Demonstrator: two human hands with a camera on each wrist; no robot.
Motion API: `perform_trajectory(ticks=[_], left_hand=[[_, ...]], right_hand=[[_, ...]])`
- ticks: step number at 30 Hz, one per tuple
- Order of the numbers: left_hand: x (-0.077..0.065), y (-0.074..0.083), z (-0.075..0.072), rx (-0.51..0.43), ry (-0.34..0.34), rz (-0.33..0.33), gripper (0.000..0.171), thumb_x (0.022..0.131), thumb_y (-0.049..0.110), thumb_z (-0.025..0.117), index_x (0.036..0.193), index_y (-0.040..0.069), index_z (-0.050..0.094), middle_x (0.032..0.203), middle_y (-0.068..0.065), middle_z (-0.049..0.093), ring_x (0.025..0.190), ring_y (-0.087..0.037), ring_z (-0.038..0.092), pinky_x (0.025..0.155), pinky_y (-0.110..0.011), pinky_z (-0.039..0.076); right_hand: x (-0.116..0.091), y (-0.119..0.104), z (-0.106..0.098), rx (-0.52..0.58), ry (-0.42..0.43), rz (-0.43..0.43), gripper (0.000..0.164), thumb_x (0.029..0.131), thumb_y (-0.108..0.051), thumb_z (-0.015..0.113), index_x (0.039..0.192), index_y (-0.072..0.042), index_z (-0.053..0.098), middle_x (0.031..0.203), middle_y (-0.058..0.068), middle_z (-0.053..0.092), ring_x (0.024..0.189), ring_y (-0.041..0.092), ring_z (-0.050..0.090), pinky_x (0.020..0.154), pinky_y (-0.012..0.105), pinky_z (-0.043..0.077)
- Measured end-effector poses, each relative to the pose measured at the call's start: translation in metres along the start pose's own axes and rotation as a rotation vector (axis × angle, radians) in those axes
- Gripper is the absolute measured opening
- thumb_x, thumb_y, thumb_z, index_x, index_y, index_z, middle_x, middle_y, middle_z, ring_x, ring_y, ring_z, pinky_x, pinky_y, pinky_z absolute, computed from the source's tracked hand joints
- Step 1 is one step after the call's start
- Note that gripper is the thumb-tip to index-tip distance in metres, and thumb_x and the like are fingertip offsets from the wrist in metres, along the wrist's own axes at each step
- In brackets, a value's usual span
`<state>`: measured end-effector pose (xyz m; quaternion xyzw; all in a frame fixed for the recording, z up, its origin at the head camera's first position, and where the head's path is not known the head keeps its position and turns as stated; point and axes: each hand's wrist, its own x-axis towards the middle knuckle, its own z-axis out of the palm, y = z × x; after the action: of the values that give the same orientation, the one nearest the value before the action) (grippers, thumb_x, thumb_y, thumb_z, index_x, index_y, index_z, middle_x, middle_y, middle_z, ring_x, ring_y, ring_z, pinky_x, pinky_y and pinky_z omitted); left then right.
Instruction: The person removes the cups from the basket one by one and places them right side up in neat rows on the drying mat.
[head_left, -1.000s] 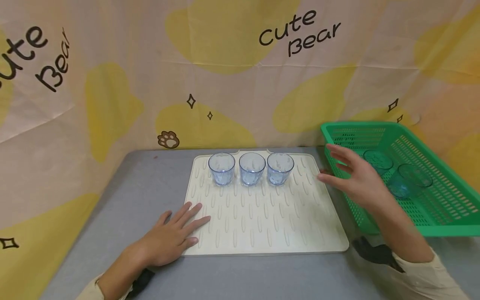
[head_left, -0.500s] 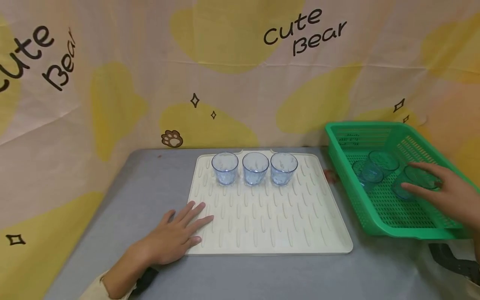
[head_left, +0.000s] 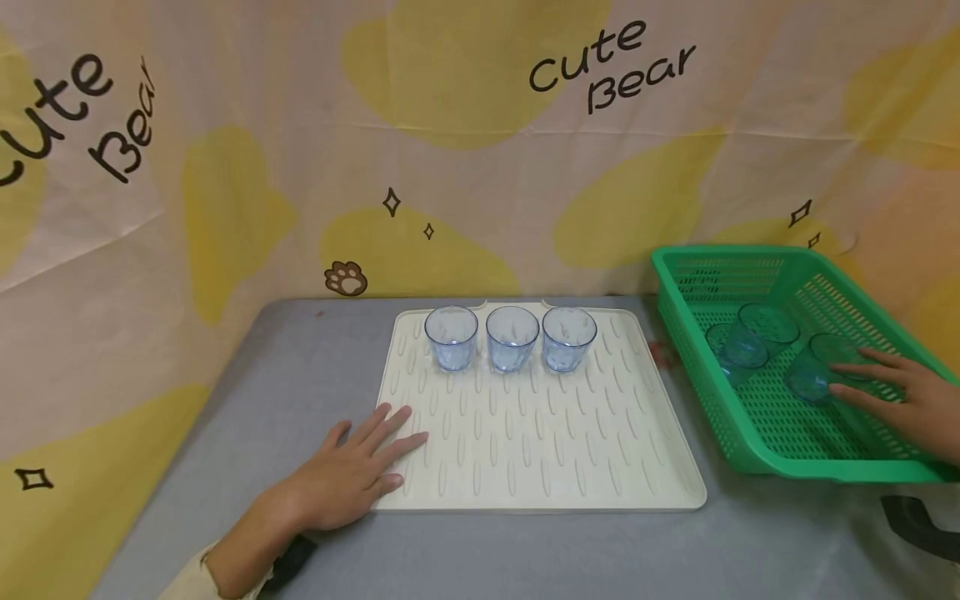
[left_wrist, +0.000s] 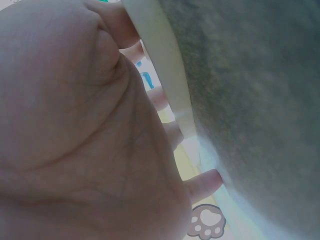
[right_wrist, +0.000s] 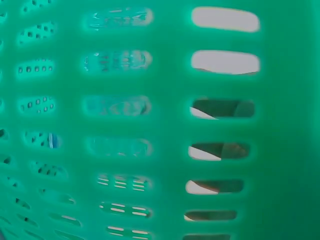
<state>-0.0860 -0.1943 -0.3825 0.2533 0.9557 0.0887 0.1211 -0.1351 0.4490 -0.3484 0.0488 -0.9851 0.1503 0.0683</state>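
Note:
My left hand (head_left: 341,475) lies with spread fingers on the left front edge of a white ribbed drying mat (head_left: 525,467). In the left wrist view its palm (left_wrist: 95,130) fills much of the picture, with the fingertips at the mat's edge (left_wrist: 167,65). Over the right side of a green basket (head_left: 757,442), my right hand (head_left: 911,404) reaches in, fingers extended. Its fingertips overlap the rim of a clear bluish drinking glass (head_left: 806,379) that lies tilted in the basket. The right wrist view shows only the basket's slotted wall (right_wrist: 170,125), which hides the hand.
Three upright glasses, a left one (head_left: 452,342), a middle one (head_left: 512,342) and a right one (head_left: 568,342), stand in a row along the mat's back. Two more glasses, one (head_left: 772,321) behind the other (head_left: 735,358), lie in the basket. A patterned curtain (head_left: 465,167) hangs behind the grey table (head_left: 247,400).
My right hand has moved rightward from the mat's right edge into the basket, then shifted slightly right and down beside the nearest glass. My left hand has stayed put on the mat.

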Motion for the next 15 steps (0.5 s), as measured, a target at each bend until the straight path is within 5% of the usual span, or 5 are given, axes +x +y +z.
perform_trajectory(ticks=[6,11,15], left_hand=[[0.000,0.001,-0.001,-0.006,-0.006,-0.003,0.053,0.105,0.041,0.043,0.156,0.034,0.031,0.169,-0.002,0.016,0.155,-0.034,0.013,0.111,-0.073,0.017],[0.001,0.001,-0.001,-0.006,-0.007,-0.001,0.053,0.105,0.041,0.043,0.156,0.034,0.031,0.169,-0.002,0.015,0.155,-0.033,0.013,0.111,-0.073,0.017],[0.001,0.001,0.000,0.002,-0.004,-0.001,0.052,0.105,0.041,0.044,0.156,0.035,0.032,0.169,-0.001,0.016,0.155,-0.033,0.013,0.111,-0.073,0.017]], right_hand=[[0.001,-0.003,0.000,0.051,0.025,-0.040,0.046,0.098,-0.024,0.063,0.122,0.016,0.056,0.149,0.047,0.018,0.143,0.063,0.007,0.094,0.080,0.020],[0.008,-0.006,-0.005,0.038,-0.073,0.016,0.082,0.095,-0.035,0.067,0.151,0.008,0.025,0.152,0.046,0.011,0.137,0.069,0.009,0.093,0.080,0.019],[0.012,-0.004,-0.004,0.043,-0.140,0.036,0.101,0.092,-0.037,0.071,0.157,0.004,0.006,0.154,0.045,0.006,0.131,0.072,0.014,0.084,0.079,0.027]])
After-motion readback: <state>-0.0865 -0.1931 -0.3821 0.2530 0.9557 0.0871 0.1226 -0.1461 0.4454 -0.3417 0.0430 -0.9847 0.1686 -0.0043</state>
